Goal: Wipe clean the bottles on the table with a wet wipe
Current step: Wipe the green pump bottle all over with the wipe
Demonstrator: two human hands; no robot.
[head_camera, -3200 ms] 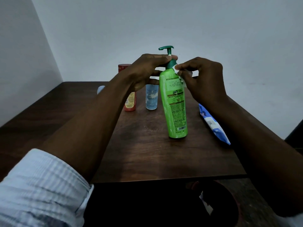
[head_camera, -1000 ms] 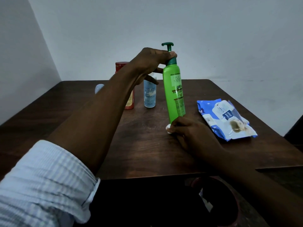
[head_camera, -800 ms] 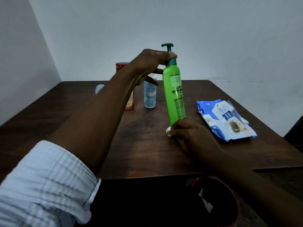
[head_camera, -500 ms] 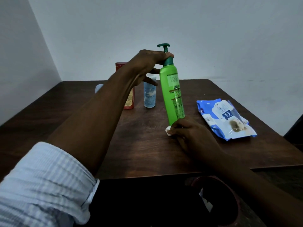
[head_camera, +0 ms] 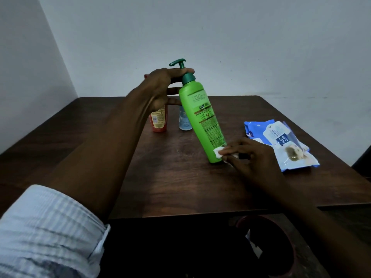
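A tall green pump bottle (head_camera: 201,119) stands tilted to the left on the dark wooden table (head_camera: 180,187), resting on its lower right edge. My left hand (head_camera: 160,89) grips its dark green neck just under the pump head. My right hand (head_camera: 253,157) pinches a small white wet wipe (head_camera: 218,152) and presses it against the bottle's base. Behind the green bottle stand a red bottle (head_camera: 158,121) and a small pale blue bottle (head_camera: 184,122), both partly hidden by my left hand and the green bottle.
A blue and white wet wipe pack (head_camera: 281,143) lies flat to the right of my right hand. A dark round bin (head_camera: 277,247) with a scrap of white paper sits on the floor below the table's front edge. Walls close in behind and left.
The green bottle has tipped further to the left at its top. My right hand has shifted from in front of the base to its right side, and the wipe now shows against the bottle.
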